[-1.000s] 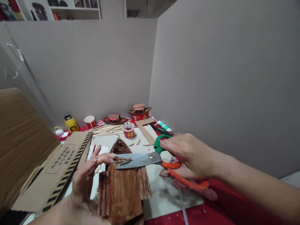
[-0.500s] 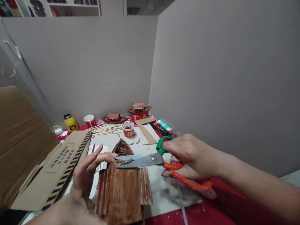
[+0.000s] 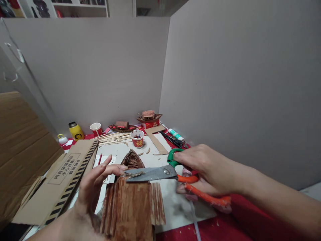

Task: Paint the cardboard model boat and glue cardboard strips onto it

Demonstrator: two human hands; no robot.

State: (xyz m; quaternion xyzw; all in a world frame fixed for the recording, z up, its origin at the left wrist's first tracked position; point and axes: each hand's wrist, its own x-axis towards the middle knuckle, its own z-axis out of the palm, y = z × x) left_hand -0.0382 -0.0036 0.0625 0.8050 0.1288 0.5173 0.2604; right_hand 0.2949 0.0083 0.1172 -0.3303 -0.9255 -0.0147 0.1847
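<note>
A brown-painted model boat with a flat roof and ridged side panels lies at the bottom centre, its pointed end facing away. My left hand holds it from the left, with fingertips near the scissor tips. In my right hand is a pair of scissors with green and orange handles. The blades lie across the front edge of the roof, nearly closed, with a frayed greyish strip at them.
Flattened cardboard lies at left. Behind stand a paper cup, thin wooden sticks, two small model boats, a yellow bottle and glue tubes. Grey partitions rise behind and at right.
The scissor blades have closed a little and shifted slightly right and down. The boat has also moved slightly to the right.
</note>
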